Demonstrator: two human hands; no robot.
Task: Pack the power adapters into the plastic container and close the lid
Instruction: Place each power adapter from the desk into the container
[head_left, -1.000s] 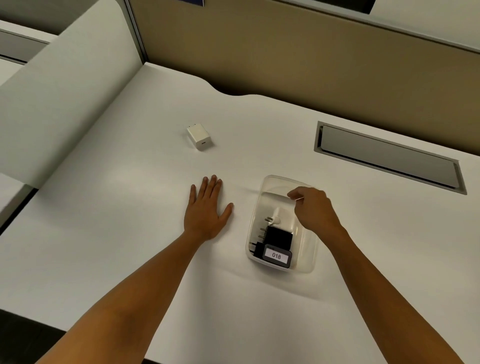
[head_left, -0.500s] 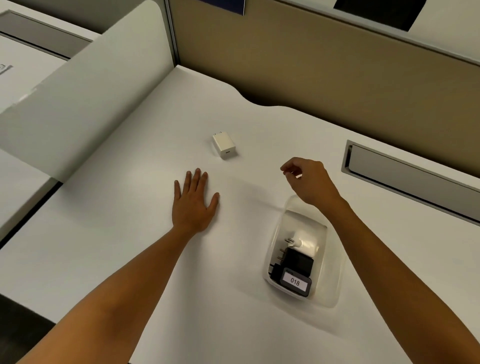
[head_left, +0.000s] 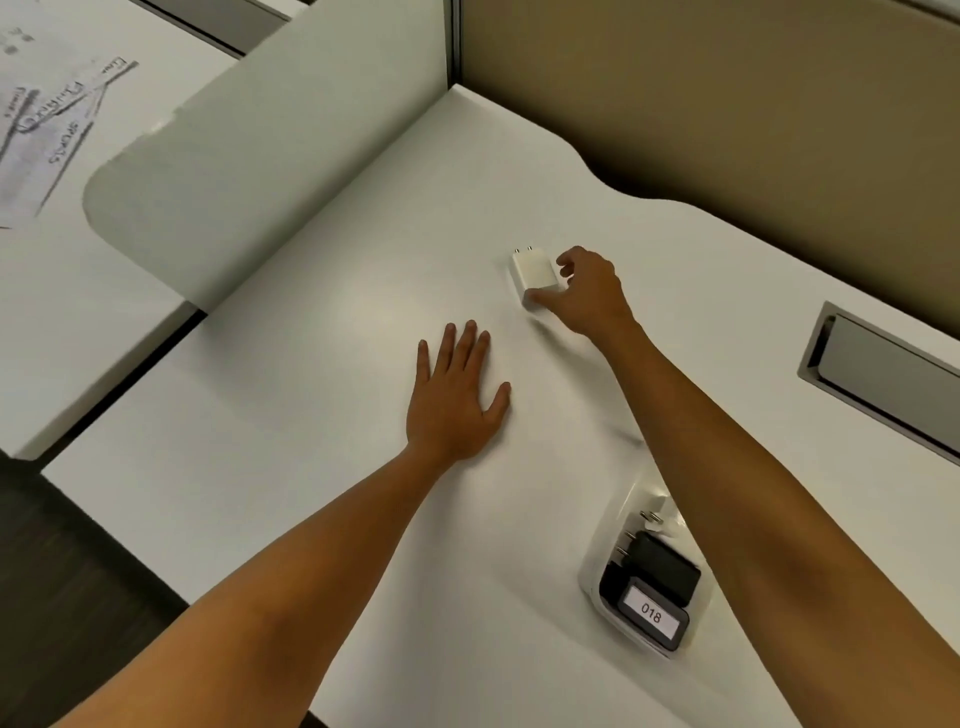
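- Right now the right hand is closing around a white power adapter on the white surface, thumb pressing its near corner and curled fingers sitting against its right side; the adapter is still lying on the surface, its two metal prongs pointing away from the person.
- Just nearer than that hand and to its left, the left hand is lying flat and open, palm down, fingers spread, gripping nothing.
- Nothing is standing between the right hand and the adapter; the patch of surface around them is bare.
- Well behind the right hand, beside the right forearm, the clear plastic container is sitting open with no lid on it; the forearm is covering its right part.
- Inside it, a black adapter is lying next to a dark block with a white label reading 018, and a white adapter is showing only its prongs and a bit of its body at the far end.
- Counting adapters: one outside, at least two inside, plus the labelled block.
- Shapes and finishes: the loose adapter is a smooth, matte, rounded cuboid; the container is a thin, glossy, round-cornered tub.
- Beyond the right hand a tan partition wall is rising; to its right a grey recessed cable slot is sitting in the surface; far to the left, a pale frosted divider is separating off a neighbouring desk with printed papers.
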